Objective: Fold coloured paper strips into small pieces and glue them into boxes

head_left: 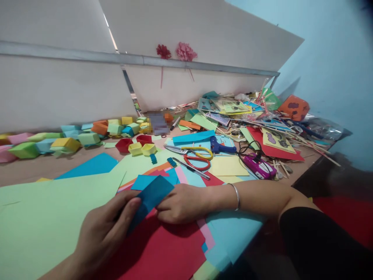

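A folded strip of blue paper (pixel 154 196) is tilted up above a red sheet (pixel 163 249). My left hand (pixel 107 223) pinches its lower left end between thumb and fingers. At the strip's right edge my right hand (pixel 183 204), with a silver bangle on the wrist, is closed with curled fingers against the paper; its fingertips are partly hidden behind it. More blue paper (pixel 142 182) lies just beyond the strip. Farther back are scissors (pixel 198 157) with red and yellow handles, a pen (pixel 192 169) and a blue glue gun (pixel 223 147).
Folded paper boxes (pixel 65 144) in several colours line the back left. A large light green sheet (pixel 43 217) covers the left front. Sticks, cards and scraps (pixel 233 107) are heaped at the back right, near a purple power strip (pixel 258 165). White boards (pixel 58 85) stand behind.
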`<move>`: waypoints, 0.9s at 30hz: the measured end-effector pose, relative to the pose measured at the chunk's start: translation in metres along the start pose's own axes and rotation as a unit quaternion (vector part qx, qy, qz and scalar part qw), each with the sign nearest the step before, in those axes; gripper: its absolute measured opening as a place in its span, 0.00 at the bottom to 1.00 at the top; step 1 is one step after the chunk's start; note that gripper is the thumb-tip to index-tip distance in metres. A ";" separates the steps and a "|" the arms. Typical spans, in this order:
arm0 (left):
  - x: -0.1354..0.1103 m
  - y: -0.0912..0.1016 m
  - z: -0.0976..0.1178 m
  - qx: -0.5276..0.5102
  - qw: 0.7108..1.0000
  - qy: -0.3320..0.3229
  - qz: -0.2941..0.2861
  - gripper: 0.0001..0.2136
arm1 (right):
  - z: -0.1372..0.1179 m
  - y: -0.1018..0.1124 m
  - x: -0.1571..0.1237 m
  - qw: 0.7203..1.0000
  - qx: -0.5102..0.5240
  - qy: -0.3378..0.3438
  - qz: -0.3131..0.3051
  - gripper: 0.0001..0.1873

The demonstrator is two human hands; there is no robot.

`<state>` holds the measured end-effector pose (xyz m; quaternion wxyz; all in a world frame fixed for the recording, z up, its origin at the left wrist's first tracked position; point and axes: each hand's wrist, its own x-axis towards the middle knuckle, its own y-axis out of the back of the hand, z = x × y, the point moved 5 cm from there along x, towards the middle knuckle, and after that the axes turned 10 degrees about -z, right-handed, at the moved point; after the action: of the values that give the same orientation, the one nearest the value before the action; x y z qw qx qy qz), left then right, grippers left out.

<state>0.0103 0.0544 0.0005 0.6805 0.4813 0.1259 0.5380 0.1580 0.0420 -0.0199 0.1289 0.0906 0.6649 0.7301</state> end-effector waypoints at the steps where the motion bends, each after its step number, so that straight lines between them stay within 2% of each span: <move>1: 0.002 0.001 -0.003 -0.006 1.000 0.022 0.001 0.13 | -0.002 0.000 0.000 1.000 -0.021 0.017 0.002 0.14; 4: 0.007 0.003 -0.010 -0.018 0.998 0.056 -0.009 0.11 | -0.004 0.001 -0.001 0.998 -0.059 0.032 0.018 0.14; 8: 0.010 0.004 -0.016 -0.028 0.996 0.083 -0.010 0.12 | -0.010 0.003 -0.001 0.998 -0.047 0.006 0.044 0.17; 12: 0.010 0.003 -0.016 -0.037 0.994 0.103 -0.026 0.13 | -0.029 0.013 -0.006 0.995 -0.067 -0.011 0.076 0.15; 15: 0.013 0.007 -0.011 -0.053 0.992 0.112 -0.013 0.14 | -0.042 0.020 -0.010 0.990 -0.105 -0.009 0.089 0.13; 20: 0.015 0.011 -0.007 -0.084 0.987 0.133 0.017 0.14 | -0.046 0.019 -0.011 0.991 -0.115 0.007 0.075 0.14; 23: 0.011 0.011 -0.011 -0.085 0.986 0.138 0.037 0.15 | -0.049 0.018 -0.015 0.989 -0.132 -0.007 0.066 0.15; 27: 0.007 0.006 -0.018 -0.089 0.988 0.120 0.031 0.13 | -0.053 0.021 -0.021 0.990 -0.133 -0.034 0.017 0.18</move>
<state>-0.0029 0.0693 -0.0012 0.6835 0.3544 0.1433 0.6218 0.1603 -0.0163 -0.0030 0.1499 0.1082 0.5556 0.8106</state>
